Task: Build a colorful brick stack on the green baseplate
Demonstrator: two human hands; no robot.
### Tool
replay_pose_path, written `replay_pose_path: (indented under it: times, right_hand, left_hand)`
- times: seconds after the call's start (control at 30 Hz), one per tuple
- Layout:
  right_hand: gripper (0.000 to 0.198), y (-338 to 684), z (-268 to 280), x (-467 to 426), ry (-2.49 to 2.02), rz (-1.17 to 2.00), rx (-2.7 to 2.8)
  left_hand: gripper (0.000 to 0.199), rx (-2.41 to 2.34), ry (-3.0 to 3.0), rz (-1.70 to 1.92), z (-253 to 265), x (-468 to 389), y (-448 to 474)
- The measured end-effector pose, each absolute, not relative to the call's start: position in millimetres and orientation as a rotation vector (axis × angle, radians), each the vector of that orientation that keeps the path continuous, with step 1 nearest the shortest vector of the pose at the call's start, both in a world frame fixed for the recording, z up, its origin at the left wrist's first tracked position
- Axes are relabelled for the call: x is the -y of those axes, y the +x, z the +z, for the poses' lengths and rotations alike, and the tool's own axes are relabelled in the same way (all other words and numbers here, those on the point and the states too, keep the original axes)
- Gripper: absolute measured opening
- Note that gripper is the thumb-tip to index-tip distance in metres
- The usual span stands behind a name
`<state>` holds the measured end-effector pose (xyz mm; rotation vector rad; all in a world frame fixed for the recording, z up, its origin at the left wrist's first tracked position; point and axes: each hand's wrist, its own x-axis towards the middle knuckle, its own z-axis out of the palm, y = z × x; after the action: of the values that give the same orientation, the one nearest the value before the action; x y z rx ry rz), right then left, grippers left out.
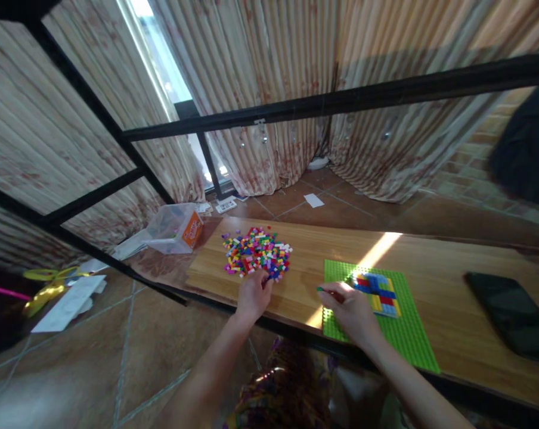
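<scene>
Two hands down: your left hand (253,294) curls fingertips into the near edge of the brick pile (257,251); your right hand (352,308), on the green baseplate (403,333), pinches a small green brick (319,289) left of the stack (377,293).

No sleeves are worn: both forearms are left bare down to the left hand (253,296) and right hand (352,311) (no rings or watch are seen).

2 hands (253,294) – 1 baseplate (401,333), 1 phone (511,316)
</scene>
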<state>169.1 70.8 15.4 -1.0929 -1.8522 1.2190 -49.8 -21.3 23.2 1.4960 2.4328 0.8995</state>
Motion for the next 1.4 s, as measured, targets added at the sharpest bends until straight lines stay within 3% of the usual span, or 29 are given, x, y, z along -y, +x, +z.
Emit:
replay_pose_path:
  times: [0.2, 0.3, 0.63, 1.07, 1.4]
  right_hand:
    - [0.022, 110.4, 21.3, -91.2, -1.145, 0.885, 2.150]
    - [0.024, 91.5, 17.5, -101.5, -1.127, 0.777, 2.279]
    - [0.029, 49.9, 13.5, -115.8, -1.107, 0.691, 2.313]
    - [0.024, -55.9, 19.0, -109.2, -0.745, 0.384, 2.669]
    - [0.021, -63.4, 23.3, -121.5, -0.769, 0.401, 2.825]
  left_hand:
    - [0.004, -2.481, 1.485, 0.922, 10.6, 22.3, -71.4]
    - [0.009, -2.428, 1.470, 1.045, 1.9, 21.1, -74.1]
    - [0.016, -2.256, 1.530, 1.267, -10.0, 27.2, -73.9]
    - [0.014, -2.240, 1.488, 1.215, -7.1, 28.0, -71.4]
    - [0.021, -2.164, 1.516, 1.237, -7.7, 29.4, -72.8]
